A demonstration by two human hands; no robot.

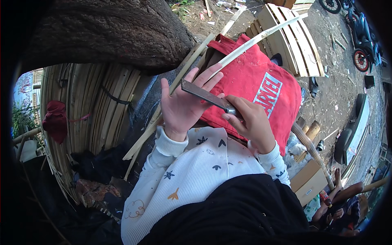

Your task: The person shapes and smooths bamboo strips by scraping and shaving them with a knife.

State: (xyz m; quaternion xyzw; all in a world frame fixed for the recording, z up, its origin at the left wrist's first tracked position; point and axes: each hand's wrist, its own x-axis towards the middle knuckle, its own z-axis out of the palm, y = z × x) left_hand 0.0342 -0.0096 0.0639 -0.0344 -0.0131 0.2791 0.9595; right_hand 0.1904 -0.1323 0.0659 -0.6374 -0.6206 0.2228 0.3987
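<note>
My left hand (179, 107) is open, palm up, with its fingers spread. Across its fingers, or just above them, lies the dark, straight blade of a knife (204, 96); contact is hard to tell. My right hand (254, 124) is closed around the knife's handle, near a shiny metal collar. A long pale split-bamboo strip (261, 37) runs from the upper right down to my left fingers, where the hand hides part of it. Beneath both hands, a red cloth (245, 73) with a printed panel covers my lap.
A thick tree trunk (110, 32) stands at upper left. Bundled strips (87, 102) lean beside it; more slats (292, 41) are stacked at upper right. Motorbikes (361, 41) are parked beyond. A cardboard box (310, 183) and another person's arm (326, 206) are at lower right.
</note>
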